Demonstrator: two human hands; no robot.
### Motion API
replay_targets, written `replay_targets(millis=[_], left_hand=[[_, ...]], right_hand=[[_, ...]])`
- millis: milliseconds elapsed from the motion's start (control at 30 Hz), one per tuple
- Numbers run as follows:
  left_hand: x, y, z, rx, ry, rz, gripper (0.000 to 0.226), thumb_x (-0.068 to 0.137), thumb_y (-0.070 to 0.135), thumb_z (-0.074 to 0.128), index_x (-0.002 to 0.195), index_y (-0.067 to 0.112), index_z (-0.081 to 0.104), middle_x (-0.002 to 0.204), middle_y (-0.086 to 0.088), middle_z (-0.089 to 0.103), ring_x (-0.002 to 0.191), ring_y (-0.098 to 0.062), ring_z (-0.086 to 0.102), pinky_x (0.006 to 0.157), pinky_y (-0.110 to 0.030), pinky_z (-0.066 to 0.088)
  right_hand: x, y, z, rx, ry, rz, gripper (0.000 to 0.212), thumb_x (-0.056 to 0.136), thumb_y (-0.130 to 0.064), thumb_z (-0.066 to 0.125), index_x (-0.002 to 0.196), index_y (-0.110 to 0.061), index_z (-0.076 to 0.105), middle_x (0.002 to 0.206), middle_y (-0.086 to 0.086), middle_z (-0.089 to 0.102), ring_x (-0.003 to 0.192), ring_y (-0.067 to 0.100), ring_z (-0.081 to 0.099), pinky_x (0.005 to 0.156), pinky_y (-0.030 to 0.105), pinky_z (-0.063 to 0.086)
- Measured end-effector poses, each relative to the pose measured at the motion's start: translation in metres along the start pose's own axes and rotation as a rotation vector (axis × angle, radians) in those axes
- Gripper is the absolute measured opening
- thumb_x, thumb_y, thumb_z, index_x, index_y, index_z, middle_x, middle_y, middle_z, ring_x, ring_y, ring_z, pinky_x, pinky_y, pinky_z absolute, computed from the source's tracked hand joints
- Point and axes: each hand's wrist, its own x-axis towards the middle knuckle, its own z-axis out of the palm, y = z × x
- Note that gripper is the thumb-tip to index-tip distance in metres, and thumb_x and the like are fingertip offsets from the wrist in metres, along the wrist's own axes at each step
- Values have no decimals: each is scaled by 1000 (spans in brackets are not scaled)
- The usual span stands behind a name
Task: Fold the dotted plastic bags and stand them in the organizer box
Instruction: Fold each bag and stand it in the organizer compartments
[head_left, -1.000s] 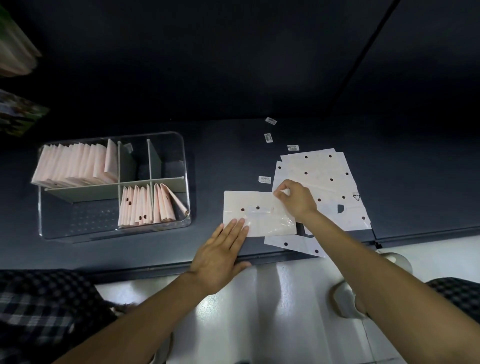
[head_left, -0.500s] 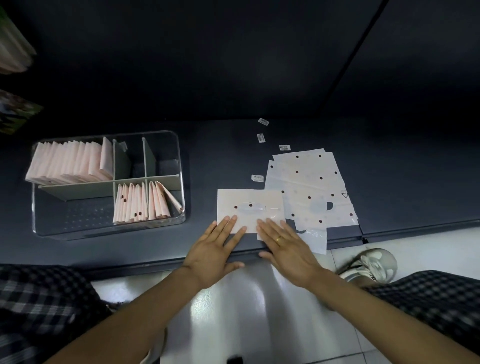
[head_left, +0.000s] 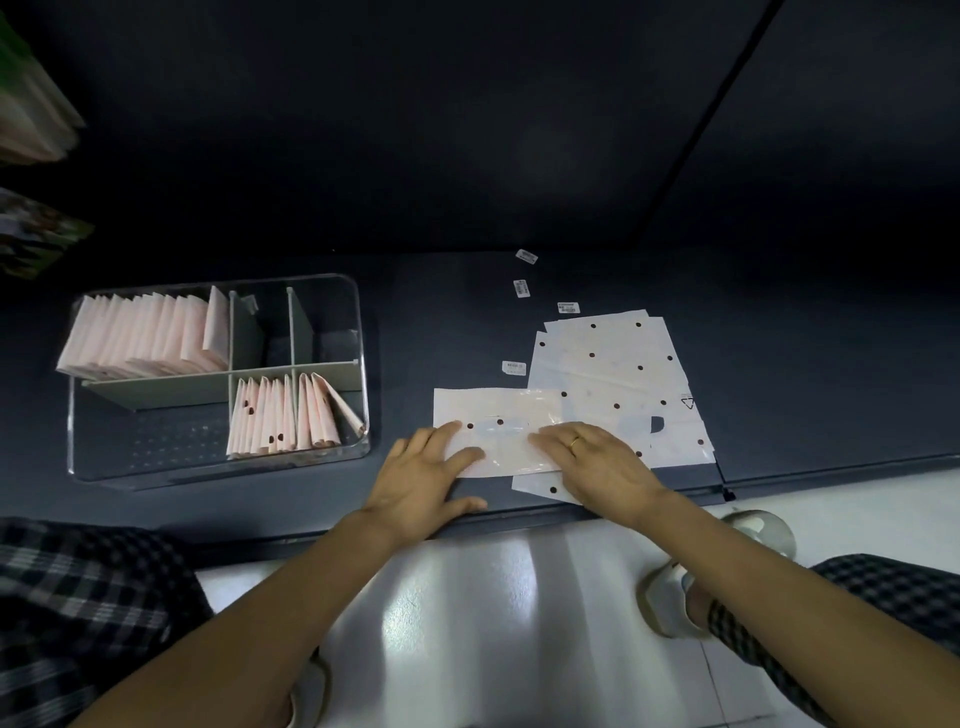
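Observation:
A pale pink bag with dark dots (head_left: 498, 415), folded into a long strip, lies flat on the dark table (head_left: 426, 322) near its front edge. My left hand (head_left: 423, 475) presses its left end with straight fingers. My right hand (head_left: 592, 465), wearing a ring, presses its right end flat. A loose stack of unfolded dotted bags (head_left: 613, 364) lies just right of the strip, partly under it. The clear organizer box (head_left: 358, 312) stands at the left and holds folded bags (head_left: 145, 338) upright in the back left compartment and more folded bags (head_left: 285, 415) in the front middle one.
Several small white stickers (head_left: 522, 288) lie on the table behind the bag stack. The table's front edge runs right under my hands. Below it are a glossy white floor, my checked trouser legs and a sandal (head_left: 748, 530).
My right hand came off the far corner of the bag and now lies flat on the strip's right end. My left hand slid up onto the strip's left end.

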Motion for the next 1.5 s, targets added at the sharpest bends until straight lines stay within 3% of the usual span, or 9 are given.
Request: replay_targets(millis=[367, 533, 700, 800, 1000, 1200, 1333, 1400, 1500], left_hand=[[28, 0, -17, -772, 332, -451, 56, 85, 21, 69, 134, 15, 41, 106, -4, 62, 101, -26, 59, 86, -36, 46], [29, 16, -11, -364, 501, -197, 54, 86, 22, 67, 134, 9, 46, 135, -11, 49, 123, -30, 45, 104, -40, 36], [34, 22, 12, 12, 75, 62, 76, 95, 58, 26, 151, 14, 0, 157, -2, -13, 141, -15, -22, 114, -28, -18], [34, 15, 20, 131, -23, 31, 79, 91, 66, 13, 149, 19, -14, 156, -10, -22, 142, -23, -24, 116, -35, -17], [35, 13, 22, 169, -65, 12, 77, 88, 70, 7, 144, 26, -23, 153, -18, -26, 141, -30, -27, 118, -42, -13], [35, 9, 20, 159, -77, 35, 80, 86, 72, 8, 146, 27, -20, 153, -18, -25, 141, -30, -27, 118, -41, -13], [37, 7, 19, 131, -107, 32, 82, 87, 72, 14, 149, 27, -14, 154, -18, -24, 141, -29, -27, 118, -40, -13], [37, 7, 17, 106, -106, 29, 82, 87, 72, 17, 150, 28, -11, 154, -17, -23, 141, -28, -27, 117, -39, -14], [38, 9, 10, 43, -128, 6, 80, 88, 71, 22, 151, 29, -4, 156, -15, -20, 142, -26, -25, 116, -39, -16]], right_hand=[[43, 20, 12, 852, -72, 789, 18, 90, -22, 59, 106, -15, 54, 85, 14, 63, 76, 25, 55, 66, 30, 40], [56, 23, 19, 825, -116, 871, 31, 90, -23, 61, 117, -13, 48, 83, 6, 57, 79, 23, 53, 67, 28, 36], [62, 25, 19, 782, -150, 898, 38, 90, -23, 62, 123, -13, 45, 89, 4, 53, 92, 26, 54, 75, 28, 38], [65, 23, 15, 769, -186, 914, 42, 90, -24, 62, 126, -13, 44, 100, 10, 58, 103, 29, 56, 83, 31, 42], [59, -4, 10, 269, 58, 504, 43, 94, -25, 53, 135, -16, 46, 136, 7, 48, 123, 26, 43, 100, 33, 36], [36, -1, 34, 234, -186, 188, 49, 103, -28, 33, 149, -14, 22, 158, -1, 16, 145, 12, 13, 115, 18, -1], [19, 21, 30, 148, -181, 227, 59, 91, -8, 55, 145, -10, 32, 153, 6, 29, 141, 18, 30, 110, 27, 31], [22, 24, 22, 69, -147, 136, 69, 64, 4, 73, 129, -6, 54, 133, 13, 56, 120, 23, 56, 85, 29, 55], [36, 27, 11, -16, -91, 25, 50, 48, 2, 76, 97, -7, 68, 95, 11, 70, 85, 29, 68, 67, 32, 57]])
